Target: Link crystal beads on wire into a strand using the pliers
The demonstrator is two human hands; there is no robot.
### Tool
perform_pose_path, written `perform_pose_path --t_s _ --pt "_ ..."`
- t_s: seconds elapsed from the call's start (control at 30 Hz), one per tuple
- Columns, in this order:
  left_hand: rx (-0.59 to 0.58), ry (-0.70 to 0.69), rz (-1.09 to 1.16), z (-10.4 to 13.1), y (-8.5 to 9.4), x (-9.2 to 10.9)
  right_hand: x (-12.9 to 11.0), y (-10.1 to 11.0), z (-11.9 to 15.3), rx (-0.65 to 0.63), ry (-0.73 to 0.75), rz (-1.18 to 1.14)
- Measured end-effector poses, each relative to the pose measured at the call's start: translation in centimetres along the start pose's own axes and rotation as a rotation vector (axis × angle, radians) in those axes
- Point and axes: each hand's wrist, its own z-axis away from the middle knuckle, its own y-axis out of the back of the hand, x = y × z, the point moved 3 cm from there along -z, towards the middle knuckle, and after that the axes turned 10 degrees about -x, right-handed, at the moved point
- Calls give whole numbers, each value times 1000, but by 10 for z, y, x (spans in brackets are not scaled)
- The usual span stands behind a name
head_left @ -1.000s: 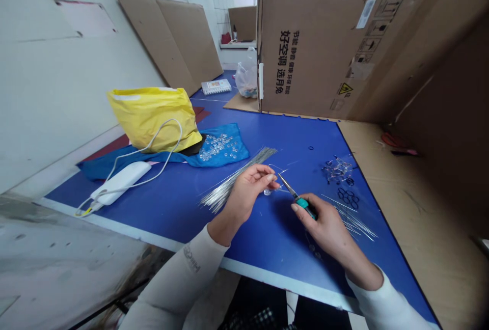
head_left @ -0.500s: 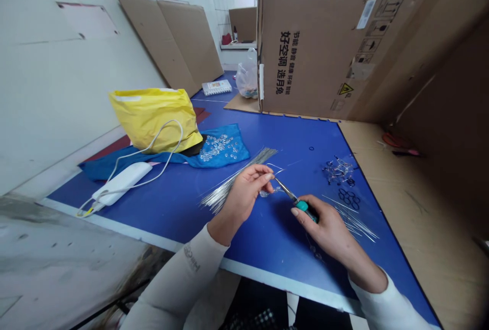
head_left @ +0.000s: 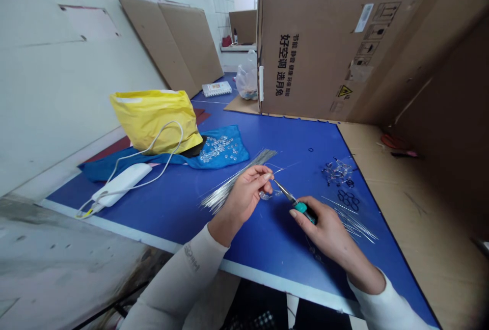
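Observation:
Over the blue table, my left hand [head_left: 250, 190] pinches a thin wire [head_left: 278, 171] between thumb and fingertips. Clear beads [head_left: 264, 195] hang just below those fingers. My right hand [head_left: 324, 225] is wrapped round the green and black handles of long-nose pliers [head_left: 286, 192]. The pliers' narrow jaws point up and left, and their tips meet the wire at my left fingertips. Whether the jaws are closed on it is too small to tell. More clear beads [head_left: 314, 252] dangle under my right hand. A bundle of straight wires [head_left: 225, 187] lies beneath and beside my left hand.
Clear beads [head_left: 217, 147] lie on a blue cloth [head_left: 240, 141] beside a yellow bag [head_left: 156, 121]. A white power strip [head_left: 124, 182] with a cord is at left. Beaded pieces [head_left: 338, 171], black rings [head_left: 348, 199] and loose wires [head_left: 357, 225] lie right. A large carton [head_left: 317, 65] stands behind.
Hardly anything differs. Both hands hold nearly the same pose, and the plier tips stay at my left fingertips with only a tiny shift.

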Motion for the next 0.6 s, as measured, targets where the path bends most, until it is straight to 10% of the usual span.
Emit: perform_pose_path --t_s 0.6 --pt "-13 -9 23 -1 0 -1 2 -3 2 47 33 89"
